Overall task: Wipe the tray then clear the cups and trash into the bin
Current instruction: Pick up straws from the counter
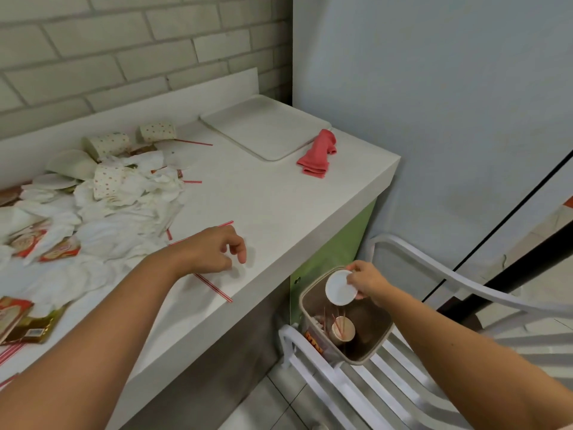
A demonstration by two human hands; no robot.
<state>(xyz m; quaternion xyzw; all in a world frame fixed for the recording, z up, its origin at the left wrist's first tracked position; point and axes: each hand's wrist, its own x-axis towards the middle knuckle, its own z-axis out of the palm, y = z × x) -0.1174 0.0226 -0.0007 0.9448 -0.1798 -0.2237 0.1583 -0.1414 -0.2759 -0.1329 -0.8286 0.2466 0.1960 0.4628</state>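
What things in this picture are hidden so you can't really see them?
1. Head view: part of the bin's inside, behind the white lid that the right hand holds.
2. Head view: whatever lies under the napkin pile.
3. Head view: the wrapper, cut off by the left edge; its print is blurred.
4. Head view: whether the left hand pinches anything; its curled fingers hide that.

Bright, even light, soft shadows under the left hand [214, 249] (edges bowed, slightly soft throughout).
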